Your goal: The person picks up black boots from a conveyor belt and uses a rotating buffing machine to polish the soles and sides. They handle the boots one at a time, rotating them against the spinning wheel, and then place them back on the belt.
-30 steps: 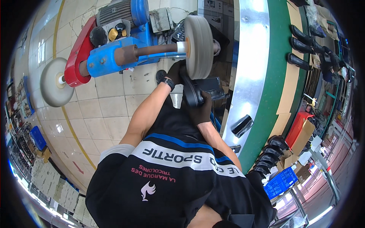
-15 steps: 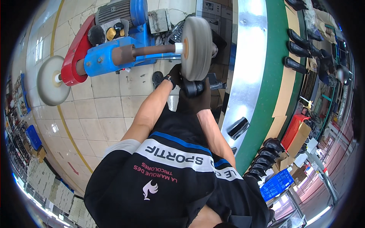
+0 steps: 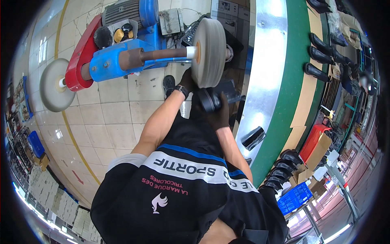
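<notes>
Dark gloves cover both of my hands. A shiny black boot [image 3: 209,100] is held just under a spinning pale buffing wheel [image 3: 208,55], its rounded end tilted toward me. My right hand [image 3: 219,115] grips the boot from the right and near side. On the wheel's left, my left hand [image 3: 188,81] closes on the boot's far part; the wheel hides some of its fingers. The boot touches or nearly touches the wheel's lower rim. A shaft [image 3: 166,54] joins the wheel to a blue and red machine [image 3: 113,62].
A second pale wheel [image 3: 56,85] is at the machine's left end. To my right runs a metal-edged green bench [image 3: 266,81] with a black shiny piece [image 3: 254,138] on it. Several black boots [image 3: 316,72] lie beyond, near a blue crate [image 3: 294,198].
The boot has turned and dropped slightly away from the wheel's rim, its shaft now showing to the right. My right hand has shifted nearer to me; my left hand moved little.
</notes>
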